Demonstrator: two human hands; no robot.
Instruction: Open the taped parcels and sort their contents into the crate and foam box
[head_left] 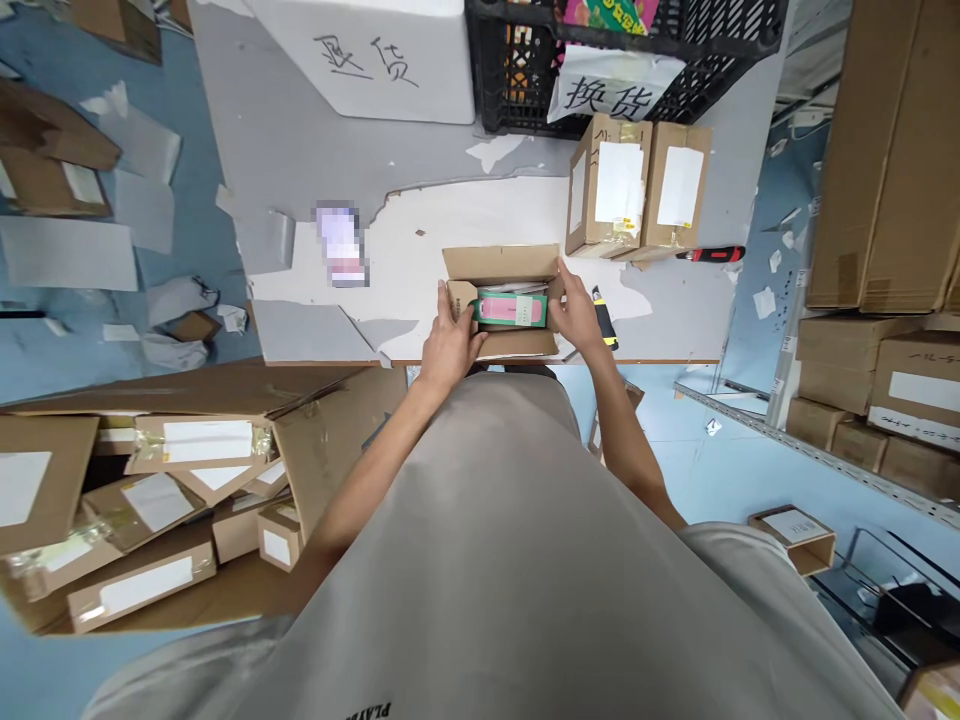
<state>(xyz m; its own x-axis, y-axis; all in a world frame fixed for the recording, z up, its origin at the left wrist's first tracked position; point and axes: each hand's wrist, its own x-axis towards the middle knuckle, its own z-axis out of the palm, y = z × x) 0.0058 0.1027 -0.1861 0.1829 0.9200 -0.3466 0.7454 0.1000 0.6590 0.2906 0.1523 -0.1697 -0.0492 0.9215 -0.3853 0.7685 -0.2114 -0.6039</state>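
Note:
In front of me on the table stands a small cardboard box (501, 263) with its flaps up. A green and pink package (512, 309) lies inside, with whitish material partly visible behind it. My left hand (450, 345) holds the box's left end, its thumb by the package's left edge. On the opposite end, my right hand (576, 310) grips the right side, with fingertips near the back right corner. A black and yellow utility knife (604, 320) lies just right of my right hand.
Two taped boxes (620, 185) stand behind to the right, beside a red and black knife (716, 254). A black crate (517, 100) and a white bin (397, 70) line the back. At lower left, a large carton (322, 440) holds several parcels.

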